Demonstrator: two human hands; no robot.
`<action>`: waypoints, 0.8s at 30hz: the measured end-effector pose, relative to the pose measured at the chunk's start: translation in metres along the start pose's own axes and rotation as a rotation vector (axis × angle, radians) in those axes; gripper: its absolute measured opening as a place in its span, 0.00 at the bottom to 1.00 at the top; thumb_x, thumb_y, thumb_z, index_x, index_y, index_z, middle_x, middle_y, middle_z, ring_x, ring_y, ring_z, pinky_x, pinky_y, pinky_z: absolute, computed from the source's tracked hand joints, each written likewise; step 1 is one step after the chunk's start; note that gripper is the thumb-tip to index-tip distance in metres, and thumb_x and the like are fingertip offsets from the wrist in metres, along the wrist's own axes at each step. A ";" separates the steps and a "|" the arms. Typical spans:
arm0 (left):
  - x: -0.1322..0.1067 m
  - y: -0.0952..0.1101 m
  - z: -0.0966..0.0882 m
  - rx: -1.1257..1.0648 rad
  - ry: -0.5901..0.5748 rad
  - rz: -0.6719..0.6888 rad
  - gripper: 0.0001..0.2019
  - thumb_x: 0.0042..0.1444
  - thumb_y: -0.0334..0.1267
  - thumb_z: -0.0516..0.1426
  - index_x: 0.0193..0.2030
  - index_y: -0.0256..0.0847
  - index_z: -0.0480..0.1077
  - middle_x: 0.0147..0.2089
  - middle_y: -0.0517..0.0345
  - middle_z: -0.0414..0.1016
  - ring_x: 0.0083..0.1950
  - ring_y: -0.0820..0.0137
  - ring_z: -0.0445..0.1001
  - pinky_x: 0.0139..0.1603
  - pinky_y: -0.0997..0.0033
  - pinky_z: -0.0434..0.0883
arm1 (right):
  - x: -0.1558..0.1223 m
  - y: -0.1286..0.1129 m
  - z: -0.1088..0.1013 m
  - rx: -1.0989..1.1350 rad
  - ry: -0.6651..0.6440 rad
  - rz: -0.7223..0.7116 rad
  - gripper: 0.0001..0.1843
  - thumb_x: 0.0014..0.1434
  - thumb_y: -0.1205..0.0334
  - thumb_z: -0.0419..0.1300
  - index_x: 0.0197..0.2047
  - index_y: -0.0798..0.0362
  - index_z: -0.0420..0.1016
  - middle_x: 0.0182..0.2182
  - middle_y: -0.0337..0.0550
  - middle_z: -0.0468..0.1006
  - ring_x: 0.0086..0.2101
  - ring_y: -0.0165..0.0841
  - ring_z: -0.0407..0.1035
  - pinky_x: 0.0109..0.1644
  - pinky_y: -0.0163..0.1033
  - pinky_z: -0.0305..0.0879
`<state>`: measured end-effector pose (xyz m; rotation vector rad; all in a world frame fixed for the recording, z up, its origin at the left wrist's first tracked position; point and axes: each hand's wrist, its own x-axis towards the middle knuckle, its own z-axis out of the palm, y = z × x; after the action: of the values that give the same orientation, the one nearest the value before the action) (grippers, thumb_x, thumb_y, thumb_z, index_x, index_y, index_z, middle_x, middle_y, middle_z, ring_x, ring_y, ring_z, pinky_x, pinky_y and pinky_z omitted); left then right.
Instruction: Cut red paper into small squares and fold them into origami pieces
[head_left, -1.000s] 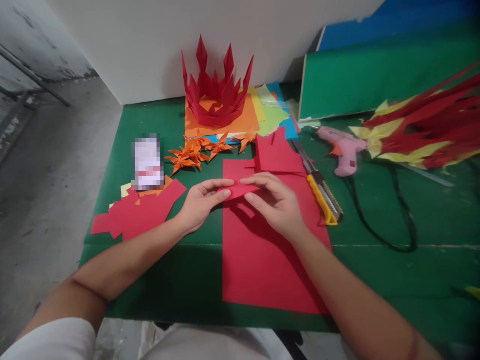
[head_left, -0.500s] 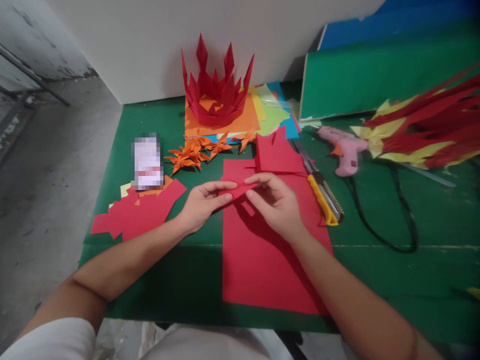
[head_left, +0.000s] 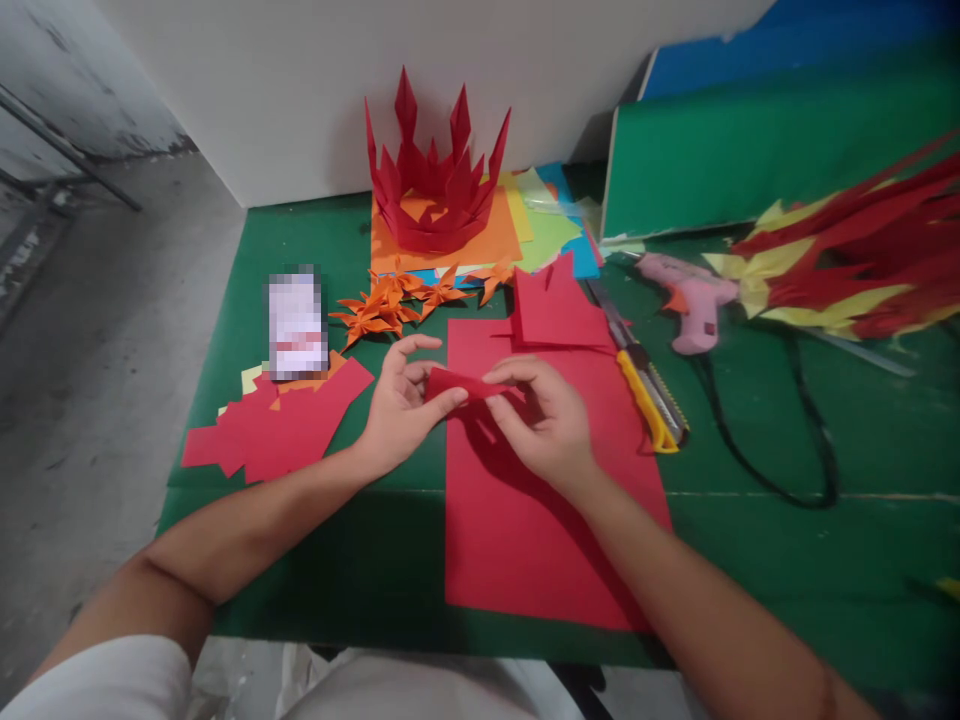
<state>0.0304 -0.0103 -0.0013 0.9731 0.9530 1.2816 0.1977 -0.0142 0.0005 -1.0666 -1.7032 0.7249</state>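
Between my two hands is a small folded piece of red paper (head_left: 471, 383), held above the table. My left hand (head_left: 405, 400) pinches its left end with the thumb on top, while the index finger is raised off it. With thumb and fingers, my right hand (head_left: 541, 410) grips the paper's right end. Beneath lies a large red paper sheet (head_left: 555, 540). Several folded red pieces (head_left: 559, 305) rest at its far edge. Beside the sheet on the right is a yellow box cutter (head_left: 646, 395).
A red paper crown (head_left: 431, 210) stands on coloured sheets at the back, with orange paper stars (head_left: 379, 308) before it. Red scraps (head_left: 285, 430) and a blurred-out object (head_left: 297, 325) lie left. A pink glue gun (head_left: 694, 300) with a black cord and red-yellow paper streamers (head_left: 840, 260) are right.
My left index finger has lifted away from the folded red paper, which has tilted and shows more of its face. My right hand has shifted slightly down and left.
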 end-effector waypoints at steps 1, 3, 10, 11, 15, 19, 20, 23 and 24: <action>0.000 0.000 0.000 0.018 -0.007 -0.008 0.23 0.43 0.41 0.71 0.44 0.44 0.68 0.32 0.63 0.74 0.31 0.75 0.74 0.36 0.75 0.74 | 0.000 0.000 0.000 -0.021 0.000 -0.025 0.08 0.58 0.69 0.55 0.40 0.48 0.71 0.36 0.43 0.77 0.38 0.35 0.73 0.43 0.43 0.70; -0.001 -0.001 0.000 0.046 -0.012 -0.026 0.19 0.43 0.43 0.71 0.40 0.41 0.72 0.34 0.60 0.75 0.34 0.74 0.74 0.38 0.74 0.74 | 0.000 -0.001 0.000 -0.064 0.002 -0.062 0.08 0.59 0.69 0.55 0.39 0.47 0.71 0.35 0.42 0.77 0.37 0.36 0.73 0.42 0.44 0.70; -0.003 0.000 0.001 0.008 -0.012 -0.170 0.16 0.43 0.44 0.70 0.36 0.40 0.74 0.32 0.61 0.76 0.31 0.77 0.72 0.35 0.76 0.72 | -0.003 0.000 0.002 -0.180 0.053 -0.103 0.07 0.59 0.68 0.57 0.37 0.46 0.72 0.34 0.41 0.80 0.36 0.36 0.74 0.41 0.44 0.70; -0.003 0.000 0.001 0.014 -0.007 -0.178 0.16 0.43 0.45 0.70 0.35 0.39 0.74 0.32 0.61 0.76 0.30 0.78 0.72 0.33 0.77 0.71 | -0.003 -0.001 0.003 -0.194 0.061 -0.108 0.07 0.58 0.68 0.57 0.37 0.46 0.72 0.34 0.41 0.80 0.35 0.36 0.74 0.41 0.44 0.70; -0.002 -0.002 0.000 0.030 -0.003 -0.158 0.17 0.45 0.46 0.69 0.36 0.40 0.72 0.30 0.63 0.74 0.27 0.79 0.70 0.31 0.78 0.70 | -0.004 -0.004 0.004 -0.257 0.067 -0.110 0.07 0.59 0.67 0.58 0.38 0.45 0.74 0.33 0.41 0.81 0.34 0.36 0.75 0.40 0.45 0.71; -0.003 -0.004 0.000 0.043 0.032 -0.039 0.16 0.45 0.43 0.70 0.37 0.43 0.71 0.31 0.64 0.73 0.30 0.78 0.71 0.34 0.77 0.71 | -0.004 -0.004 0.006 -0.271 0.109 -0.156 0.09 0.59 0.69 0.59 0.39 0.45 0.76 0.33 0.41 0.82 0.35 0.37 0.76 0.41 0.45 0.71; -0.003 -0.003 0.001 0.065 0.046 -0.005 0.15 0.45 0.43 0.70 0.36 0.43 0.71 0.32 0.63 0.74 0.32 0.77 0.72 0.36 0.76 0.72 | -0.005 -0.004 0.007 -0.271 0.120 -0.163 0.09 0.59 0.69 0.59 0.39 0.45 0.76 0.33 0.41 0.82 0.36 0.37 0.76 0.42 0.45 0.71; -0.006 -0.001 0.003 0.170 0.063 0.012 0.11 0.47 0.44 0.68 0.33 0.41 0.76 0.35 0.58 0.78 0.37 0.72 0.76 0.42 0.72 0.74 | -0.005 -0.002 0.007 -0.275 0.137 -0.167 0.09 0.58 0.69 0.60 0.38 0.46 0.77 0.33 0.42 0.82 0.36 0.38 0.76 0.42 0.45 0.71; -0.006 0.000 0.003 0.198 0.059 -0.011 0.10 0.48 0.44 0.67 0.33 0.41 0.77 0.35 0.57 0.80 0.37 0.71 0.77 0.42 0.71 0.75 | -0.005 -0.002 0.007 -0.284 0.140 -0.170 0.09 0.58 0.69 0.60 0.38 0.46 0.77 0.33 0.42 0.82 0.36 0.38 0.76 0.42 0.45 0.71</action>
<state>0.0330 -0.0167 0.0001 1.0852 1.1456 1.2286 0.1911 -0.0196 -0.0026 -1.1197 -1.7832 0.2994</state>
